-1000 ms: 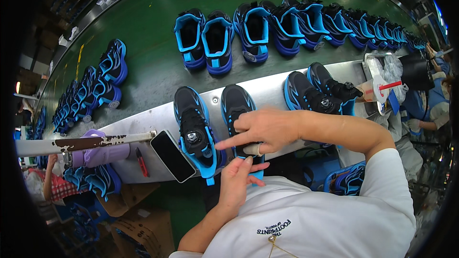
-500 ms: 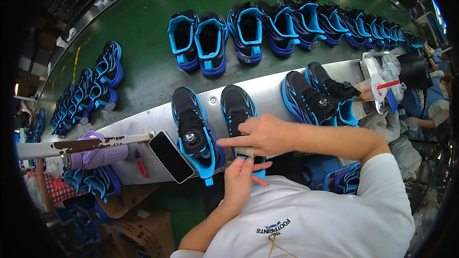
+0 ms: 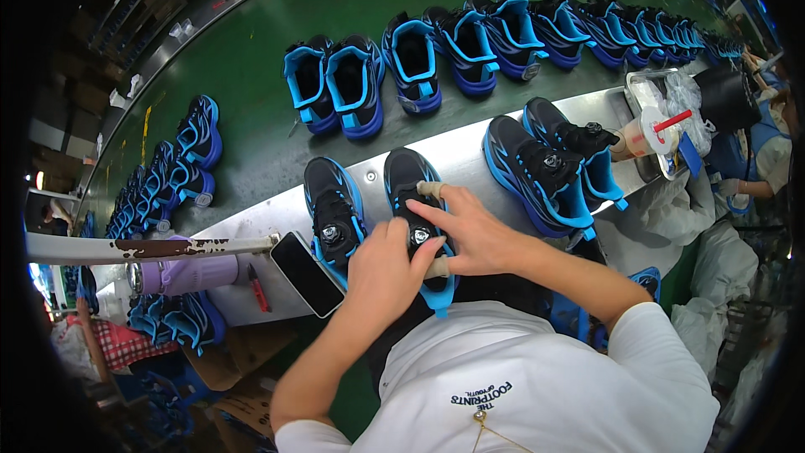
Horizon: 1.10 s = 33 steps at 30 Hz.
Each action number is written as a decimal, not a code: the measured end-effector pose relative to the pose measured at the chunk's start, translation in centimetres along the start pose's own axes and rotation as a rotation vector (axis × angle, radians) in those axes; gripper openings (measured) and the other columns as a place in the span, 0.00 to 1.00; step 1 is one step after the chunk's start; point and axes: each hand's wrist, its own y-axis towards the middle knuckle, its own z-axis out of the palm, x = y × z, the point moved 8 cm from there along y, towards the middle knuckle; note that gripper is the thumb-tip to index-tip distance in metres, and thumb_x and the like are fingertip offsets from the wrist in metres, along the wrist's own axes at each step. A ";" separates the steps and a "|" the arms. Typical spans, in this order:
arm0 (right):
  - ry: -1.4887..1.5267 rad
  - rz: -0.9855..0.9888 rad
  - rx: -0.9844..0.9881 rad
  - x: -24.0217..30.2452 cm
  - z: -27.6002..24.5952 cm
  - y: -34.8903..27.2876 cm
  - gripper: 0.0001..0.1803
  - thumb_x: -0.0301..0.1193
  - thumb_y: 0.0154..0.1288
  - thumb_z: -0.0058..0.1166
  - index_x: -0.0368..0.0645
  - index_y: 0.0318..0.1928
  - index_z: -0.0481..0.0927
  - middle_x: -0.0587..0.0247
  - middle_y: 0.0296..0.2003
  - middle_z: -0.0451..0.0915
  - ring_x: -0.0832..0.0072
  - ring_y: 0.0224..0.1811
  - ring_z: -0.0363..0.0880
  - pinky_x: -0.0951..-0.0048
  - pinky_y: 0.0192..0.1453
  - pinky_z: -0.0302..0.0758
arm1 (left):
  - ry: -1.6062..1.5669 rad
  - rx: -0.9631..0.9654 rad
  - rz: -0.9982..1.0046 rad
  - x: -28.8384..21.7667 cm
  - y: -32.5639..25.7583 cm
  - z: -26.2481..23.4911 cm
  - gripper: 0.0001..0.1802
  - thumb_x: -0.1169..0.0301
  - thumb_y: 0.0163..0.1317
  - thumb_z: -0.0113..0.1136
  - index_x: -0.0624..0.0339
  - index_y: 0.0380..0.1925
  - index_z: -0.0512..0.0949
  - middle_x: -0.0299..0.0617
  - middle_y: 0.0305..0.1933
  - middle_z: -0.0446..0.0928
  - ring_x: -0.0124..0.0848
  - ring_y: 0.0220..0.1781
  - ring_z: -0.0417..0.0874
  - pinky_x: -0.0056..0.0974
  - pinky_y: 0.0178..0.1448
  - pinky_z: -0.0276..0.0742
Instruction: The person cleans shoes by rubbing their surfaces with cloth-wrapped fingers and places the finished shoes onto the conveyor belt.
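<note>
A pair of black and blue shoes stands toe-away on a metal shelf [image 3: 457, 155] in front of me. Both my hands are on the right shoe [image 3: 408, 169] of the pair. My left hand [image 3: 381, 273] pinches the round dial on its tongue. My right hand [image 3: 474, 231], with tape on the fingertips, lies across the shoe and holds it at the side. The left shoe [image 3: 331, 201] stands untouched beside it, its own dial showing.
A dark phone [image 3: 306, 274] lies left of the pair, near a red marker [image 3: 257, 288] and a purple bottle [image 3: 197, 273]. A second pair [image 3: 537, 172] stands to the right, then a cup with a red straw [image 3: 641, 136]. Several blue shoes ride the green belt [image 3: 251, 75] behind.
My left hand has risen from my lap onto the shoe's dial. My right hand has swung from pointing left to lying over the shoe. The shoes on the belt have drifted left.
</note>
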 end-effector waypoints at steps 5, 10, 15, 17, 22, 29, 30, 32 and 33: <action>0.074 0.053 -0.099 -1.2 0.9 -0.5 0.43 0.43 0.48 0.68 0.48 0.66 0.69 0.41 0.65 0.60 0.45 0.64 0.61 0.52 0.67 0.61 | 0.309 0.418 -0.085 1.0 3.7 2.3 0.34 0.39 0.62 0.52 0.65 0.27 0.80 0.55 0.29 0.81 0.51 0.33 0.83 0.50 0.39 0.77; 0.099 0.074 -0.041 -1.9 1.0 -1.1 0.46 0.40 0.48 0.69 0.49 0.70 0.64 0.42 0.68 0.56 0.44 0.67 0.58 0.51 0.70 0.58 | 0.357 0.473 -0.072 0.2 3.3 2.5 0.37 0.36 0.58 0.55 0.65 0.24 0.79 0.54 0.25 0.80 0.51 0.32 0.84 0.50 0.38 0.78; 0.058 0.042 -0.025 -1.3 1.0 -0.6 0.47 0.34 0.46 0.65 0.50 0.70 0.63 0.42 0.69 0.57 0.43 0.66 0.58 0.51 0.71 0.58 | 0.263 0.414 -0.055 0.4 3.4 2.7 0.31 0.42 0.57 0.59 0.65 0.24 0.80 0.51 0.24 0.81 0.48 0.29 0.84 0.48 0.36 0.79; 0.037 0.047 0.005 -1.5 1.0 -0.5 0.48 0.30 0.43 0.63 0.50 0.70 0.63 0.42 0.69 0.57 0.43 0.66 0.58 0.52 0.71 0.59 | 0.222 0.422 -0.037 0.0 3.6 2.7 0.28 0.45 0.58 0.60 0.64 0.25 0.81 0.51 0.24 0.81 0.47 0.30 0.85 0.48 0.35 0.80; 0.037 0.022 -0.010 -1.3 0.3 -0.6 0.46 0.34 0.44 0.66 0.48 0.68 0.65 0.43 0.63 0.62 0.44 0.63 0.61 0.51 0.69 0.61 | 0.274 0.366 0.204 -1.6 3.6 2.3 0.21 0.55 0.55 0.65 0.64 0.33 0.77 0.51 0.30 0.79 0.49 0.33 0.82 0.46 0.36 0.78; 0.293 0.122 0.080 -0.5 -3.0 -0.9 0.32 0.38 0.47 0.72 0.61 0.58 0.80 0.57 0.53 0.69 0.58 0.54 0.66 0.63 0.63 0.65 | -0.681 0.191 -0.468 1.4 -5.8 3.2 0.09 0.72 0.66 0.58 0.65 0.42 0.73 0.44 0.41 0.76 0.30 0.31 0.80 0.33 0.28 0.73; 0.266 0.109 0.126 -0.2 -2.8 -0.9 0.29 0.37 0.49 0.71 0.60 0.56 0.82 0.61 0.48 0.70 0.61 0.52 0.66 0.65 0.60 0.66 | -0.897 0.218 -0.548 1.3 -6.8 4.4 0.10 0.71 0.69 0.54 0.66 0.45 0.73 0.43 0.43 0.77 0.28 0.32 0.81 0.32 0.27 0.73; 0.220 0.088 0.120 0.7 -2.9 -0.6 0.22 0.33 0.52 0.68 0.59 0.51 0.85 0.66 0.37 0.72 0.66 0.47 0.68 0.68 0.53 0.68 | -1.218 0.210 -0.678 0.8 -7.6 5.9 0.14 0.69 0.73 0.47 0.67 0.52 0.72 0.42 0.44 0.77 0.29 0.32 0.81 0.29 0.27 0.72; 0.215 0.086 0.122 0.7 -2.7 -0.6 0.22 0.33 0.52 0.68 0.59 0.51 0.85 0.66 0.37 0.72 0.66 0.47 0.68 0.68 0.53 0.68 | -1.223 0.208 -0.675 0.4 -7.3 6.2 0.14 0.69 0.73 0.47 0.67 0.52 0.72 0.42 0.44 0.77 0.29 0.32 0.81 0.29 0.27 0.72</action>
